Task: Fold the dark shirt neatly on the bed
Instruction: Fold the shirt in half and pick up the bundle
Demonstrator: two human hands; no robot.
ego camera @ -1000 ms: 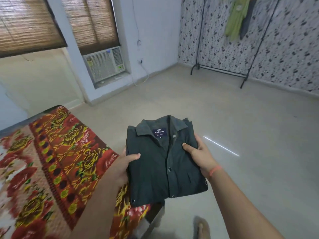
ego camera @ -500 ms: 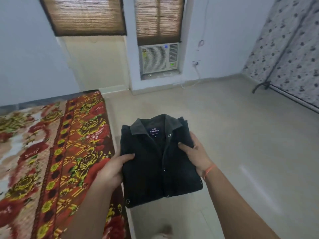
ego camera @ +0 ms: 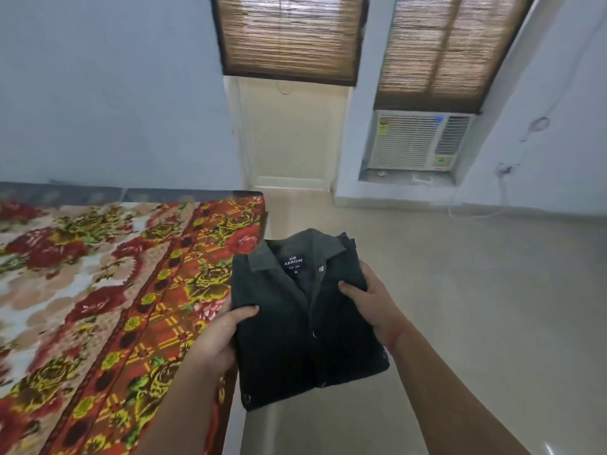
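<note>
Head view, folded dark shirt (ego camera: 305, 326) gripped between left hand (ego camera: 220, 339), right hand (ego camera: 374, 307).

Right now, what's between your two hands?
The folded shirt: the left hand grips its left edge and the right hand its right edge, as the head view shows.

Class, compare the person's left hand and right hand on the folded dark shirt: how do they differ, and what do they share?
The left hand holds the dark shirt lower on its side; the right hand holds it higher, nearer the collar. The right wrist wears an orange band; the left wrist shows none. Shared: each thumb lies on top of the shirt.
</note>
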